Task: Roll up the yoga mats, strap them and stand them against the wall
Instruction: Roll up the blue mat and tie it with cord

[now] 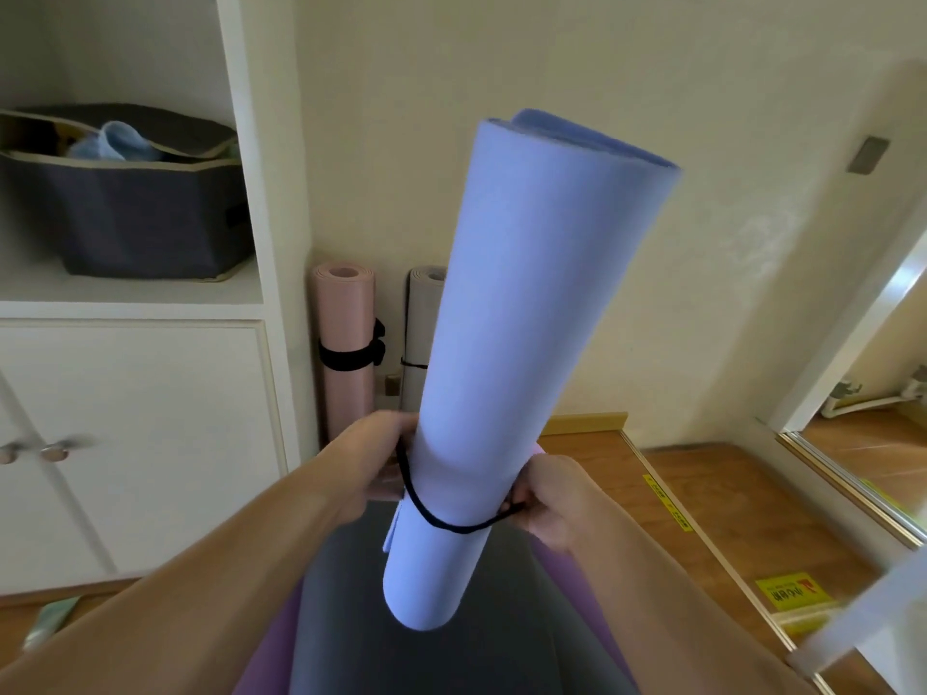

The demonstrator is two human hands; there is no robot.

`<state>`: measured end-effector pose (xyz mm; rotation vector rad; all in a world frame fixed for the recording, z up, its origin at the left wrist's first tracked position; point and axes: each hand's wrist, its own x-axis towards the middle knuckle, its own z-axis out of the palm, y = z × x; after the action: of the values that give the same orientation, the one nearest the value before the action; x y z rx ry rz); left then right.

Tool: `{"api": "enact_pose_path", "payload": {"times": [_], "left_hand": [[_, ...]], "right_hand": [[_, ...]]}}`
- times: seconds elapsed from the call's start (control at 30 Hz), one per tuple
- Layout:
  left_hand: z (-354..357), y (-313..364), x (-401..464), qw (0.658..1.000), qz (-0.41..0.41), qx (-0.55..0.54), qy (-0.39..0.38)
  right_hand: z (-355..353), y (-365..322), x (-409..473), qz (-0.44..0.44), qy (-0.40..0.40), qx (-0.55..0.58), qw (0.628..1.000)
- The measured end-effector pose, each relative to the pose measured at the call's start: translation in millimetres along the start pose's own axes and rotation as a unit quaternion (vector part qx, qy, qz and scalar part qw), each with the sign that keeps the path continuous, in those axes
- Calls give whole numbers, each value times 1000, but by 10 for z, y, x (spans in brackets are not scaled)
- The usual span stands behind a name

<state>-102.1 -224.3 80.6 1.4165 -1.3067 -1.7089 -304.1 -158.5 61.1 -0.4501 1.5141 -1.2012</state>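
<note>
One cam only, head-worn, wide-angle w/ bent edges. Looks fwd and down along both forearms toward the wall and room corner. Very near the hands; the rolled blue mat fills centre frame. Shelf unit at left edge, wood floor lower right.

The rolled mat is plain periwinkle blue, its cord black. Far left, a pink mat wears a black strap; beside it stands a grey mat.
</note>
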Motion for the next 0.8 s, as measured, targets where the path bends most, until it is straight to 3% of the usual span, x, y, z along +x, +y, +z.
{"api": "enact_pose_path", "payload": {"times": [0.13, 0.27, 0.4, 0.67, 0.8], "left_hand": [[-73, 120, -85, 992, -41, -99, -74], [-132, 112, -136, 988, -41, -105, -103], [-116, 95, -162, 996, -11, -46, -71], [-36, -32, -132, 998, 22, 54, 25], [-21, -40, -82, 997, 33, 64, 22]], "right_hand": [[-123, -113, -82, 67, -123, 113, 984], [-185, -194, -145, 94, -202, 109, 969], [-189, -116, -132, 83, -188, 124, 971], [-137, -5, -32, 23, -56, 63, 996], [-131, -8, -137, 6, -85, 77, 993]]}}
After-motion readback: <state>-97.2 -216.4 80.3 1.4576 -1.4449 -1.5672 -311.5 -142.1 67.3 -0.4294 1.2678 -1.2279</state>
